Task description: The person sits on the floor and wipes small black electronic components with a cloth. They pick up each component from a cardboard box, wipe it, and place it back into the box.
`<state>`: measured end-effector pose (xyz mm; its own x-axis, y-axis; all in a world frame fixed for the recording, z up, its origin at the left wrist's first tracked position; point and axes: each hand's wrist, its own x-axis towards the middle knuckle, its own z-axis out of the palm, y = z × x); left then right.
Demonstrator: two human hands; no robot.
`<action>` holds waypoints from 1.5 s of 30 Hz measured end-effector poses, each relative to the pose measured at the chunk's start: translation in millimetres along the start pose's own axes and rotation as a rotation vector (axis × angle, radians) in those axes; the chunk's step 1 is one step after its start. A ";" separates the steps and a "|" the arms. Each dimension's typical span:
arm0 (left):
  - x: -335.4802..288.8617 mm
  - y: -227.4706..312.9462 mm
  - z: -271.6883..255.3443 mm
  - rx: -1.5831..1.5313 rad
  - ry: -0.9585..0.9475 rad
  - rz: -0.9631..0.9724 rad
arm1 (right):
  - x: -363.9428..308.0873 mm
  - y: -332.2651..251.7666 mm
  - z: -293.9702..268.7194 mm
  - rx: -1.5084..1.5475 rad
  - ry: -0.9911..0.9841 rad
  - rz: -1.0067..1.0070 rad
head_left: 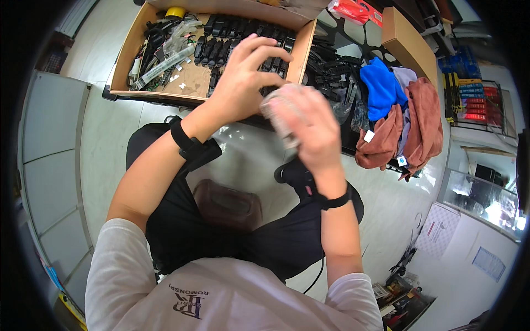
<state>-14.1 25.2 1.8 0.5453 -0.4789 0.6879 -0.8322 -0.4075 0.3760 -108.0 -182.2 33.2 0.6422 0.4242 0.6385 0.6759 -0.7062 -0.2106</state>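
My right hand (312, 124) is closed around a pale, crumpled cloth (280, 118), slightly smeared by motion. Close beside it, my left hand (243, 80) has its index finger bent in toward the cloth, while its other fingers stay curved and apart. Something dark shows between its thumb and index finger, too hidden to name. Both hands are over the near edge of a shallow wooden tray (301, 58). Inside that tray, rows of small black parts (212, 51) lie behind and beside my left hand.
Clear plastic bags and a clear tube (164, 67) fill the tray's left side. More black parts (331, 69) lie right of it. Blue cloth (381, 88) and brown cloths (424, 118) are heaped by a cardboard box (408, 44). A brown stool (227, 205) is between my legs.
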 end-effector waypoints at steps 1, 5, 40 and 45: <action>-1.6 0.1 -1.0 0.014 -0.025 0.043 | 1.3 -8.8 8.1 -0.029 0.024 -0.054; 3.0 1.2 -4.5 -0.055 0.083 0.033 | 0.5 4.6 9.5 0.003 0.089 0.101; -14.0 4.0 -43.0 -0.023 -0.137 -0.155 | 6.1 12.5 0.4 0.107 -0.118 0.056; -15.1 11.3 -45.5 -0.085 -0.259 -0.280 | 9.6 14.7 -1.8 0.168 -0.159 -0.024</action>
<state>-36.3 63.2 24.0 0.7506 -0.5436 0.3757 -0.6471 -0.4895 0.5845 -92.5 -189.5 37.5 0.6651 0.5330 0.5230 0.7338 -0.5965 -0.3253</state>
